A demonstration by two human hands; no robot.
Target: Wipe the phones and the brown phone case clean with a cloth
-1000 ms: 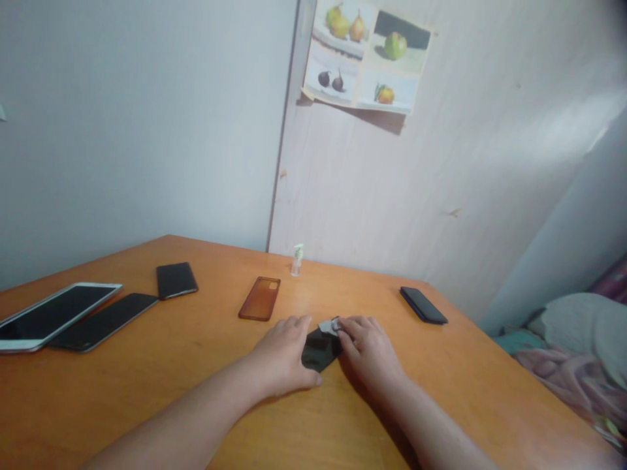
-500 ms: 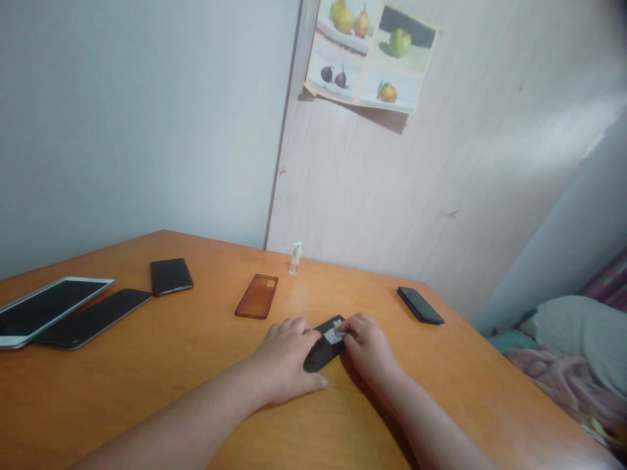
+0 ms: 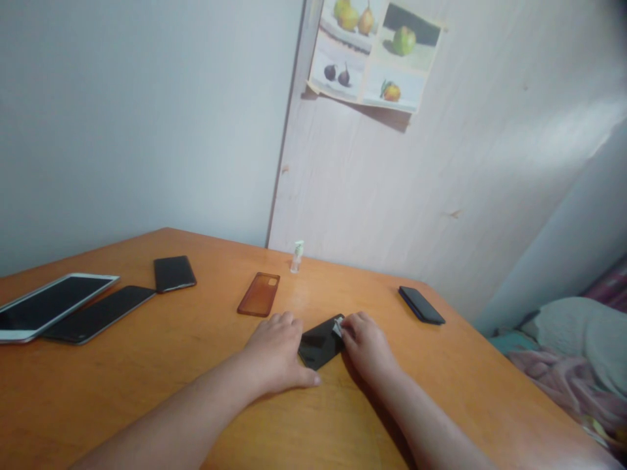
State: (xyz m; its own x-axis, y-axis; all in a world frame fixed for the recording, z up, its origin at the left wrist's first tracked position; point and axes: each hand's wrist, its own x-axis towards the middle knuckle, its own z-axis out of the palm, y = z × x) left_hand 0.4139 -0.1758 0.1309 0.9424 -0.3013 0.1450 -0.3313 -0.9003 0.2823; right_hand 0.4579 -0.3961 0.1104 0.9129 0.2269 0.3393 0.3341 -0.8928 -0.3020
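A dark smartphone (image 3: 321,344) lies flat on the wooden table (image 3: 304,431), its glossy face up. My left hand (image 3: 277,352) rests at the phone's left end, fingers forward and thumb stretched out along the near side; it seems to touch the phone's edge. Pinched in the fingers of my right hand (image 3: 365,343) is a small crumpled white tissue (image 3: 337,325), pressed on the phone's far right end. The fingertips of my right hand are partly hidden.
Beyond my hands lie a brown phone case (image 3: 259,295) and a small clear pump bottle (image 3: 296,257). At left are a white tablet (image 3: 59,303), a dark phone (image 3: 100,316) and a black device (image 3: 174,273). Another dark phone (image 3: 421,305) lies at right.
My left hand has slid slightly left, uncovering more of the phone's left end. The tissue looks more bunched up, closer to my right fingertips and the phone's far end.
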